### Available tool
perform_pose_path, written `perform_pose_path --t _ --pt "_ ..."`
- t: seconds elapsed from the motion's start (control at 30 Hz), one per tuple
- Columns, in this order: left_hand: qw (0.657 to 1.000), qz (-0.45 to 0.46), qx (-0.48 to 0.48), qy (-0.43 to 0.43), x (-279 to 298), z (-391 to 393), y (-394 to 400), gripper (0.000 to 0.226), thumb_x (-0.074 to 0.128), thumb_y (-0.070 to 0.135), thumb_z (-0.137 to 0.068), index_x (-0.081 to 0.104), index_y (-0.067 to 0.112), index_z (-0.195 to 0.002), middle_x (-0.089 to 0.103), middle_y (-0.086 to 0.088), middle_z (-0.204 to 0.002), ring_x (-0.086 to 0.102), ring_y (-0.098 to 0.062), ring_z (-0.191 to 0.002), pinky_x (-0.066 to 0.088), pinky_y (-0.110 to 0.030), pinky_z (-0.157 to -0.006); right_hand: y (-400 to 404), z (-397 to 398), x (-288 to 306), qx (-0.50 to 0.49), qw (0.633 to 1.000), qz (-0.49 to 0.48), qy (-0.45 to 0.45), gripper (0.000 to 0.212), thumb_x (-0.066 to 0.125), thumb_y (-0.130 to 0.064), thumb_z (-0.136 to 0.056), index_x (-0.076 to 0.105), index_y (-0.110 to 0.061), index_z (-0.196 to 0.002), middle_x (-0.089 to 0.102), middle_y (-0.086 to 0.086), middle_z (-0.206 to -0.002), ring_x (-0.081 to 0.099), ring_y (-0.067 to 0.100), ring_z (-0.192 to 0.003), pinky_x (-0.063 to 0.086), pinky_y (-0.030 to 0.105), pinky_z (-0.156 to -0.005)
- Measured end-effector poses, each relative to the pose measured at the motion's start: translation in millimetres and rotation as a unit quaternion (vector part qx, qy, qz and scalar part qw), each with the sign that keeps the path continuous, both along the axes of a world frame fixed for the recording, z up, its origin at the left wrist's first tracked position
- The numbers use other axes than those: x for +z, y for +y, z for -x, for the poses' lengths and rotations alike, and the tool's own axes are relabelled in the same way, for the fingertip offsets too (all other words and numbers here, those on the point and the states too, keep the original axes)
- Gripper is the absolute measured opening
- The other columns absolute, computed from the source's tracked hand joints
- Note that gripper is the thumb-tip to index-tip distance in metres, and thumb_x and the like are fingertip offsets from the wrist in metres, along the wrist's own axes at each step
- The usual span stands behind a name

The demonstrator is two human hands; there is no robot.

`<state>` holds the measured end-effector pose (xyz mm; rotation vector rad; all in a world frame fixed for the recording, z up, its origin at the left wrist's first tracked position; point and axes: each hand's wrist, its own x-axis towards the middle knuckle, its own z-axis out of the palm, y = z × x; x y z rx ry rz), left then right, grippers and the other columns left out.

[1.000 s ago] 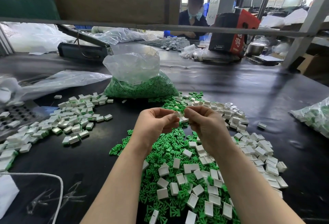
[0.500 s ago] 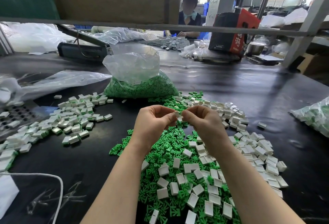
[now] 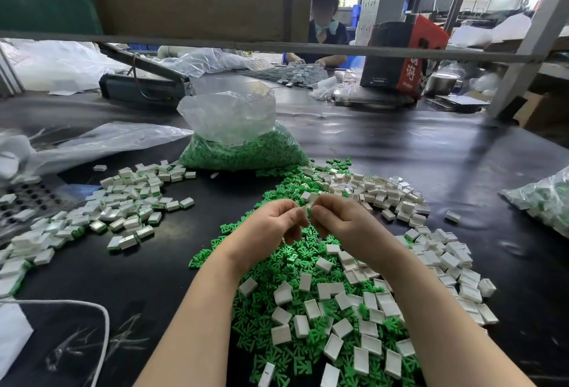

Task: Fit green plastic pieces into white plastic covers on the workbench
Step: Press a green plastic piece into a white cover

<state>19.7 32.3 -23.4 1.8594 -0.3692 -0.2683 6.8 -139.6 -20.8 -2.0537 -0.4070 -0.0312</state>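
Two hands meet above the middle of the tabletop (image 3: 431, 152), fingertips pinched together on one white cover (image 3: 305, 208). Left hand (image 3: 271, 225) and right hand (image 3: 341, 220) each have curled fingers clenched on that small piece from opposite sides; a green piece is probably being pressed into it, though the fingers hide any green, so this cannot be confirmed. Holding the part raised and close, between both thumbs, likely gives the squeeze needed to seat the insert.

Loose green pieces (image 3: 286, 263) lie in a heap directly under the hands, with empty white covers (image 3: 369, 300) scattered over and to the right of it. Both stocks sit within easy reach of either hand, which suits a repeated pick-and-press cycle.

Finished pieces (image 3: 132, 202), white with green showing at one edge, are spread at the left, well apart from the raw stock, presumably to keep done and undone separate. A clear bag of green pieces (image 3: 243, 149) stands just beyond the heap as refill. Another bag (image 3: 545, 199) of mixed white and green parts lies at the far right edge.

Writing: a red and black box (image 3: 403, 54) at the far side carries printed characters, too blurred to read. A small label on the refill bag is also illegible.

Many covers are unfilled; the task appears well short of done.
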Motion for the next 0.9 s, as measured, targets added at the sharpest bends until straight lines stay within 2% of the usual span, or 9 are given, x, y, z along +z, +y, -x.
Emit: perform_pose_path --t 0.1,0.2,0.33,0.4,0.5,0.67,0.8,0.9 --pt "0.999 0.029 -0.022 -0.002 0.7 1.5 1.0 0.022 0.047 0.017 -0.101 0.055 0.010 -0.082 0.049 0.000 -0.067 0.042 -0.008 -0.058 0.035 -0.017 -0.055 -1.3 -0.7 -2.0 0.014 0.999 -0.020 0.038 0.028 0.046 -0.013 -0.102 0.054 -0.011 -0.075 0.050 0.003 -0.064 0.044 0.017 -0.063 0.036 0.034 -0.065" --pt "0.999 0.012 -0.031 -0.018 1.0 0.7 3.2 0.020 0.049 0.017 -0.101 0.056 0.008 -0.084 0.047 0.000 -0.068 0.041 -0.005 -0.056 0.034 -0.014 -0.053 -2.8 -0.4 -3.6 0.032 0.996 -0.024 0.076 0.032 0.044 -0.016 -0.103 0.059 -0.013 -0.075 0.050 0.007 -0.066 0.043 0.018 -0.063 0.036 0.030 -0.062" --pt "0.998 -0.014 -0.049 -0.028 0.9 0.7 3.9 0.023 0.051 0.019 -0.100 0.057 0.014 -0.079 0.048 0.000 -0.069 0.041 -0.009 -0.060 0.033 -0.020 -0.056 -3.7 -0.2 -4.4 0.051 0.992 -0.047 0.106 0.029 0.045 -0.011 -0.102 0.056 -0.012 -0.075 0.051 -0.011 -0.060 0.043 0.003 -0.057 0.037 0.014 -0.056" --pt "0.998 -0.022 -0.052 -0.036 1.2 1.1 4.0 0.024 0.052 0.019 -0.100 0.057 0.017 -0.076 0.048 -0.001 -0.068 0.040 -0.015 -0.064 0.033 -0.027 -0.059 -5.4 0.1 -3.6 0.058 0.991 -0.051 0.112 0.027 0.045 -0.009 -0.102 0.055 -0.010 -0.077 0.050 -0.015 -0.058 0.043 -0.002 -0.055 0.037 0.011 -0.055" --pt "0.996 -0.042 -0.062 -0.047 1.6 1.5 6.2 0.026 0.053 0.020 -0.099 0.058 0.020 -0.074 0.046 -0.008 -0.071 0.038 -0.019 -0.068 0.030 -0.037 -0.065 -5.4 1.4 -1.7 0.066 0.992 -0.018 0.103 0.031 0.046 -0.010 -0.101 0.053 -0.013 -0.072 0.045 -0.012 -0.058 0.038 0.000 -0.054 0.033 0.013 -0.054" --pt "0.993 -0.076 -0.067 -0.053 4.1 2.2 10.4 0.026 0.053 0.020 -0.099 0.058 0.023 -0.073 0.045 -0.006 -0.072 0.037 -0.018 -0.068 0.030 -0.037 -0.065 -5.6 1.6 0.0 0.080 0.993 0.034 0.076 0.034 0.048 -0.012 -0.100 0.053 -0.015 -0.067 0.042 -0.008 -0.057 0.035 0.005 -0.053 0.030 0.021 -0.055" --pt "0.990 -0.102 -0.079 -0.056 4.2 1.1 11.1 0.018 0.053 0.018 -0.098 0.059 0.008 -0.084 0.046 -0.009 -0.076 0.038 -0.018 -0.071 0.032 -0.037 -0.067 -5.8 1.5 -0.8 0.085 0.993 0.054 0.069 0.032 0.051 -0.016 -0.099 0.055 -0.016 -0.067 0.046 0.005 -0.065 0.037 0.018 -0.061 0.031 0.035 -0.061" --pt "0.987 -0.122 -0.082 -0.064 4.4 1.4 9.8 0.017 0.054 0.016 -0.098 0.058 0.002 -0.089 0.046 -0.008 -0.076 0.040 -0.018 -0.072 0.033 -0.037 -0.069 -4.6 1.6 -1.0 0.089 0.991 0.073 0.062 0.032 0.052 -0.020 -0.099 0.055 -0.017 -0.067 0.048 0.007 -0.066 0.038 0.019 -0.061 0.032 0.037 -0.061"
